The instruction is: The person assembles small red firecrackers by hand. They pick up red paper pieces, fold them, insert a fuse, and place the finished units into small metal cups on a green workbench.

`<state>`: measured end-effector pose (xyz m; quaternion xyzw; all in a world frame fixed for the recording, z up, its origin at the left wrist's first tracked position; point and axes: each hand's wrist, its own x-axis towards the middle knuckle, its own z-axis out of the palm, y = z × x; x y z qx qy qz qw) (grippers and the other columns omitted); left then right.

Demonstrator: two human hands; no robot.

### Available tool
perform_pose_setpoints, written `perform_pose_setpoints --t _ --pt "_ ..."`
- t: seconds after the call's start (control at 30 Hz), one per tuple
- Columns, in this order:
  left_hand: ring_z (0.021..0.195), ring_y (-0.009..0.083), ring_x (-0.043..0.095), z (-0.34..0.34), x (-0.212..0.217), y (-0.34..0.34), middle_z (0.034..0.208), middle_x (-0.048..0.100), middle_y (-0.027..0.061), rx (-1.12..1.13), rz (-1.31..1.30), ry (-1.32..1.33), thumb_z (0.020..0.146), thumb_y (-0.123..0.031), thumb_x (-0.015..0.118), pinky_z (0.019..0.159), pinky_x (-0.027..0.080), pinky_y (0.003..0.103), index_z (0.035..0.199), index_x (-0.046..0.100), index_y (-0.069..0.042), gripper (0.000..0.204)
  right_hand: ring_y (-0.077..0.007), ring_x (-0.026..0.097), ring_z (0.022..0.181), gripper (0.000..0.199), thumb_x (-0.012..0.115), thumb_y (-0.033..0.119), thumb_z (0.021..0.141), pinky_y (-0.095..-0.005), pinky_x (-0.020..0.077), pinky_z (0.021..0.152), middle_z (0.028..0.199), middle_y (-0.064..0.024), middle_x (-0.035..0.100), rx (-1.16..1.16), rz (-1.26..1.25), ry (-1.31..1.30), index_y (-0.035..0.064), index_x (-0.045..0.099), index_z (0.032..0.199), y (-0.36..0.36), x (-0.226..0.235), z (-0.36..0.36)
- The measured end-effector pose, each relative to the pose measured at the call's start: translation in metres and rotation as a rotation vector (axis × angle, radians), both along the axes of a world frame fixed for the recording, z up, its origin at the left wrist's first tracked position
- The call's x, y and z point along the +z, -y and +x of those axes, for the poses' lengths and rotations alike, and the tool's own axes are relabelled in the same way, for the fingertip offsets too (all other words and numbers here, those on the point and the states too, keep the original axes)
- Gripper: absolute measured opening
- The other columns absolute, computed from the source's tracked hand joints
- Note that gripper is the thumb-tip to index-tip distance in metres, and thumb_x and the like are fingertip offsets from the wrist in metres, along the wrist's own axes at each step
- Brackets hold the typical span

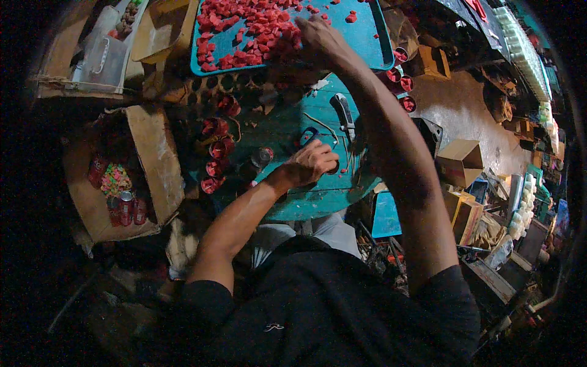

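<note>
A blue tray (383,52) at the far side of the table holds many small red chunks (260,30). My right hand (321,43) reaches over the tray with its fingers curled down at the chunks; its fingertips are hidden. Nearer to me, my left hand (310,163) is closed around a small dark round container, mostly hidden by the fingers. Just beyond that hand lies a dark blue object (307,136) whose kind I cannot make out. A utility knife (344,115) lies to its right on the green table (293,211).
Small round containers (221,147) with red contents stand left of my left hand, beside a clear glass or jar (262,156). More red-filled containers (408,104) stand right of the tray. An open cardboard box (156,153) at left holds red cans (126,208). A yellow bin (162,37) sits beyond it.
</note>
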<state>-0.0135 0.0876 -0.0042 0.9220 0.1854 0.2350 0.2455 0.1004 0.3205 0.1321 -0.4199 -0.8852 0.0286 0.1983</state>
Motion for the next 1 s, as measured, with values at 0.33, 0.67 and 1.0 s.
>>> perform_pose_setpoints --t 0.33,0.67,1.0 --pt "0.092 0.0279 0.062 0.003 0.015 -0.003 0.097 0.066 0.008 0.063 -0.009 0.007 0.082 -0.015 0.061 0.078 0.047 0.041 0.093 0.064 -0.008 0.013 -0.0468 0.051 0.126 0.056 0.057 0.035 0.096 -0.058 0.0465 0.103 0.149 -0.0228 0.046 0.072 0.537 0.404 0.0077 0.053 0.144 -0.03 -0.021 -0.046" --pt "0.084 0.0281 0.062 0.006 0.008 -0.008 0.09 0.062 0.0089 0.148 -0.004 0.115 0.08 -0.007 0.064 0.076 0.048 0.041 0.091 0.065 -0.006 0.011 -0.0511 0.054 0.121 0.065 0.053 0.046 0.098 -0.0571 0.0455 0.101 0.146 -0.0297 0.046 0.011 0.83 0.027 0.0095 0.044 0.151 -0.07 -0.122 -0.063" --pt "0.086 0.0281 0.064 0.007 0.009 -0.003 0.09 0.062 0.0087 0.17 -0.023 0.088 0.079 -0.005 0.066 0.077 0.05 0.04 0.09 0.064 -0.006 0.011 -0.0349 0.063 0.089 0.04 0.062 0.031 0.093 -0.0501 0.0517 0.074 0.119 -0.0171 0.062 0.091 0.28 -0.149 0.0108 0.06 0.128 -0.092 -0.105 -0.069"
